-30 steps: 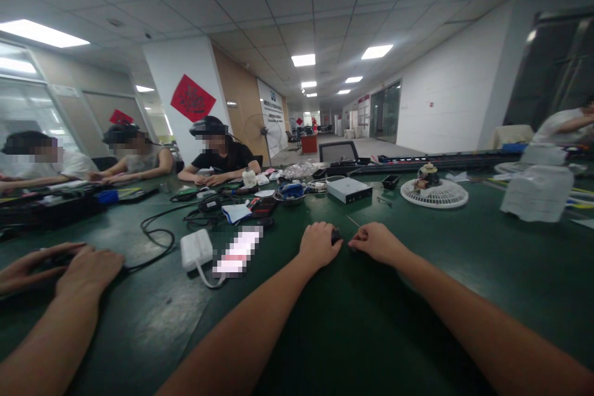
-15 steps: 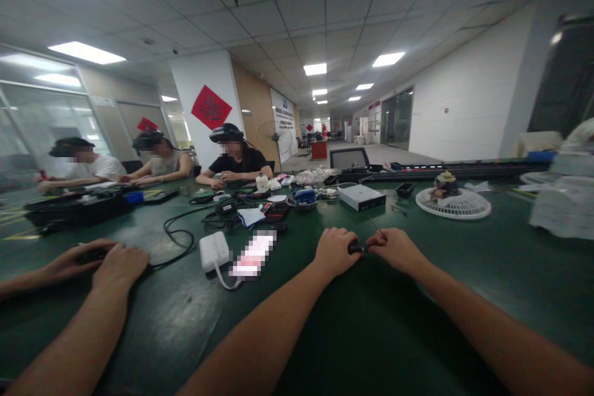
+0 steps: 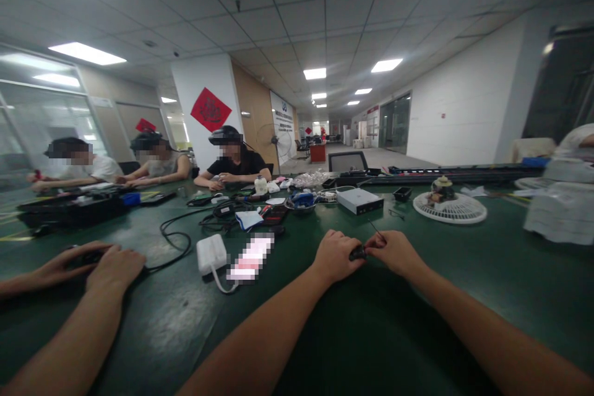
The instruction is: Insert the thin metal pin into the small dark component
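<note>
My left hand [image 3: 338, 255] rests low over the green table, fingers wrapped round a small dark object [image 3: 357, 252]. Most of that object is covered by the fingers, so its kind does not show. Close against it, my right hand [image 3: 388, 250] is pinched on a thin dark rod [image 3: 377, 230], which sticks up and to the left from the fingers. The right fingertips meet the near end of the dark object. Behind the hands lie a grey metal box [image 3: 360, 200] and a small black tray [image 3: 402, 193].
At left, a co-worker's hands [image 3: 111, 266] hold something dark with a black cable. A white power bank [image 3: 211, 253] and a lit phone [image 3: 252, 257] lie between us. A white fan grille [image 3: 450, 209] sits at right. Several people sit across the table.
My right hand has moved slightly left, closing the small gap to the dark object in my left hand. The view has shifted a little.
</note>
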`<state>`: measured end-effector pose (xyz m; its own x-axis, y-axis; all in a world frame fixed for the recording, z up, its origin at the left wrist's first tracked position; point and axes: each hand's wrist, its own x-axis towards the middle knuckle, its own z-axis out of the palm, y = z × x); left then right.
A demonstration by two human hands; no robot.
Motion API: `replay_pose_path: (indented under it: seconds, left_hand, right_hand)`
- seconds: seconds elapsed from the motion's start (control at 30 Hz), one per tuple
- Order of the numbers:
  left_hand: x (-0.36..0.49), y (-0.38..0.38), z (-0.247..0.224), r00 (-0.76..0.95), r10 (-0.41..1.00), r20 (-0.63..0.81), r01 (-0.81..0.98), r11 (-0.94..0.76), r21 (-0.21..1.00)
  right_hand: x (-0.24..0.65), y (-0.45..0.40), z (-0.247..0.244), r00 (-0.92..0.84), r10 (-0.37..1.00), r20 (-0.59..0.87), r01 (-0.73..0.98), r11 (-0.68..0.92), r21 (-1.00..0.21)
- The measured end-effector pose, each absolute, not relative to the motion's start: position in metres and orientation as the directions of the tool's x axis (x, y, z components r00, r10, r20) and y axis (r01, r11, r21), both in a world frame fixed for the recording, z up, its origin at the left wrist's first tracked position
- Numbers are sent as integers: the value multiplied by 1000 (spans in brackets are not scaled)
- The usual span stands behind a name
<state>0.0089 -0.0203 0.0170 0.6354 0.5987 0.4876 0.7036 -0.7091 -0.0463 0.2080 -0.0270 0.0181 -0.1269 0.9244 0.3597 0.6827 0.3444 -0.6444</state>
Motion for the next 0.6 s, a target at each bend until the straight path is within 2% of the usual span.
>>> replay_pose_path:
  seconds: [0.1, 0.2, 0.3, 0.6]
  left_hand:
    - [9, -20, 17, 640, 593, 489, 697, -716, -44]
    - [8, -20, 17, 659, 572, 488, 676, -735, -52]
    - [7, -18, 16, 687, 552, 472, 655, -752, -74]
    - [5, -13, 15, 708, 517, 481, 608, -793, -43]
  right_hand:
    - [208, -24, 15, -137, 907, 397, 681, 378, -627]
    - [208, -22, 14, -136, 883, 449, 736, 394, -551]
    - [209, -21, 12, -137, 911, 388, 784, 339, -520]
    - [212, -23, 12, -123, 955, 269, 716, 273, -643]
